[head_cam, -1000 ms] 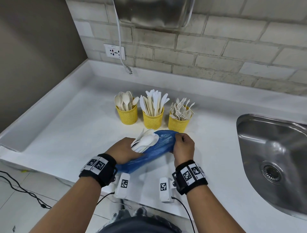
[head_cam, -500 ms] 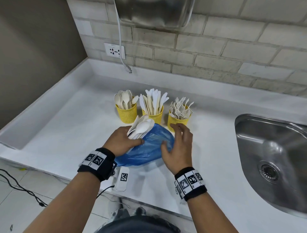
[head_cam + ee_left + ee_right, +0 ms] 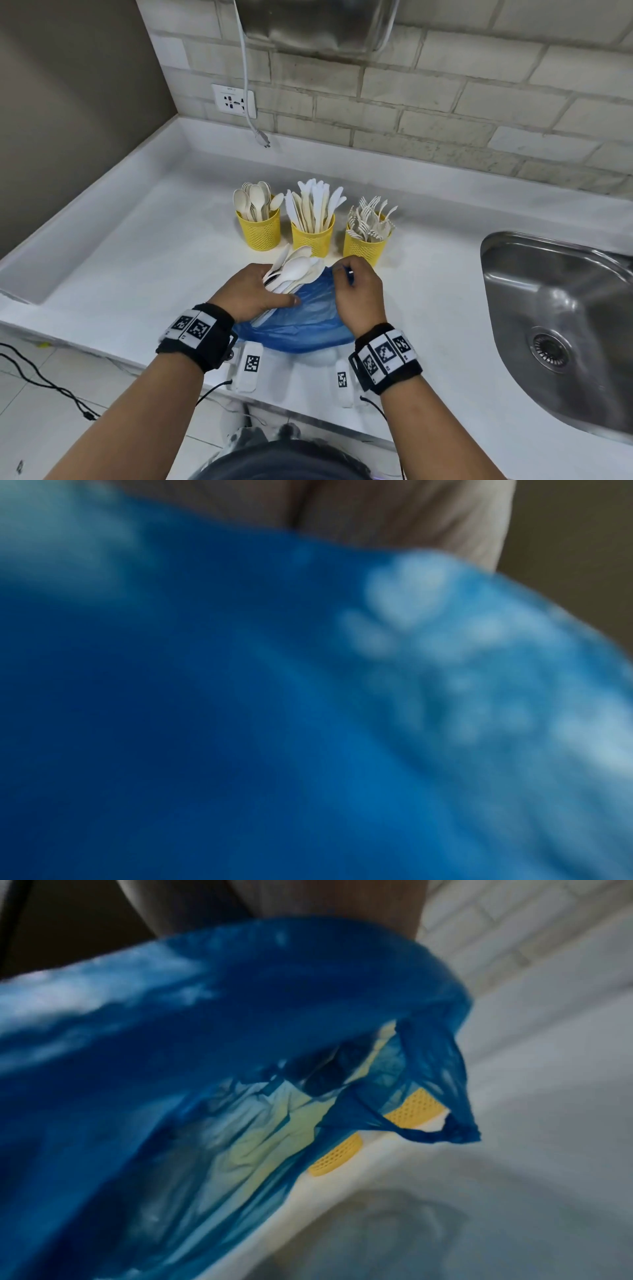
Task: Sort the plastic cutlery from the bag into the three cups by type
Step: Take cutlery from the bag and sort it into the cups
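A blue plastic bag (image 3: 308, 322) lies on the white counter (image 3: 137, 260) near its front edge. A bundle of white spoons (image 3: 294, 270) sticks out of its mouth. My left hand (image 3: 260, 291) grips that bundle together with the bag's left side. My right hand (image 3: 356, 291) pinches the bag's rim on the right. Behind stand three yellow mesh cups: spoons (image 3: 260, 228) on the left, knives (image 3: 312, 236) in the middle, forks (image 3: 364, 245) on the right. The left wrist view is filled by the blurred blue bag (image 3: 274, 696). In the right wrist view the bag (image 3: 240, 1042) hangs open before two cups (image 3: 416, 1107).
A steel sink (image 3: 561, 322) is sunk into the counter at the right. A wall socket (image 3: 234, 102) with a dangling white cable (image 3: 251, 113) sits on the brick wall behind. A raised ledge runs along the counter's left and back. Black cables (image 3: 41, 380) lie on the floor below.
My right hand moved from the bag's side up to its rim and now pinches it. The left hand kept hold of the spoons and bag, which settled lower on the counter.
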`<action>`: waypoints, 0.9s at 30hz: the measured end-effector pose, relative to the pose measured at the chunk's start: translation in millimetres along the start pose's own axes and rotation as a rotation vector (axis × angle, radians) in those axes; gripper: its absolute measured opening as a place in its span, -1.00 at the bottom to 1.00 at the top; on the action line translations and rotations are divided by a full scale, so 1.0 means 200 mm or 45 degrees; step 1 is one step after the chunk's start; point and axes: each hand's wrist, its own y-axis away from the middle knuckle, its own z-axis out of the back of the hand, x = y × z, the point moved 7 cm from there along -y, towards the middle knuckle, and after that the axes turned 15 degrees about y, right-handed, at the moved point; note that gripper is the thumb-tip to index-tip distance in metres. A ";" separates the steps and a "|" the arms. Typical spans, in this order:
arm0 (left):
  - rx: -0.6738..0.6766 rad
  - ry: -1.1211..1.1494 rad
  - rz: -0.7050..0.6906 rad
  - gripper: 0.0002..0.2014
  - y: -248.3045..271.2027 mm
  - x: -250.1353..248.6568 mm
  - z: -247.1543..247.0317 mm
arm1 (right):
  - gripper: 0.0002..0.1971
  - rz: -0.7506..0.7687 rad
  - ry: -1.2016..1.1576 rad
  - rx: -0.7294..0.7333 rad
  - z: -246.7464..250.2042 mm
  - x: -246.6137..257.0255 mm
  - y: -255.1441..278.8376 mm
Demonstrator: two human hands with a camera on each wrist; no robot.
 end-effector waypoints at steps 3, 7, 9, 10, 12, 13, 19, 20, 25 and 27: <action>-0.065 0.117 0.014 -0.73 0.01 0.02 0.03 | -0.79 -0.371 -0.320 0.076 -0.05 -0.10 -0.01; -0.199 0.270 -0.046 -0.78 0.02 0.01 0.07 | -0.78 -0.581 -0.473 0.154 -0.11 -0.18 0.03; -0.279 0.293 -0.067 -0.76 0.02 0.00 0.10 | -0.79 -0.446 -0.202 0.168 -0.08 -0.17 0.03; -0.311 0.298 -0.085 -0.75 0.01 0.00 0.11 | -0.82 -0.370 -0.075 0.169 -0.07 -0.17 0.03; -0.346 0.279 -0.130 -0.73 0.00 -0.02 0.13 | -0.91 -0.185 0.102 0.115 -0.05 -0.13 0.05; -0.356 0.258 -0.152 -0.73 0.00 -0.03 0.14 | -0.81 -0.057 0.202 0.037 -0.03 -0.09 0.06; -0.392 0.285 -0.301 -0.79 -0.02 -0.10 0.14 | -0.51 0.716 0.558 0.199 -0.07 0.17 0.24; -0.412 0.338 -0.320 -0.80 -0.02 -0.11 0.14 | -0.53 0.717 0.663 0.341 -0.12 0.15 0.27; -0.495 0.680 -0.396 -0.81 0.03 -0.21 0.17 | -0.47 0.366 1.076 0.970 -0.29 -0.13 0.36; -0.427 0.895 -0.454 -0.88 0.05 -0.28 0.17 | -0.45 0.347 1.092 0.991 -0.29 -0.16 0.36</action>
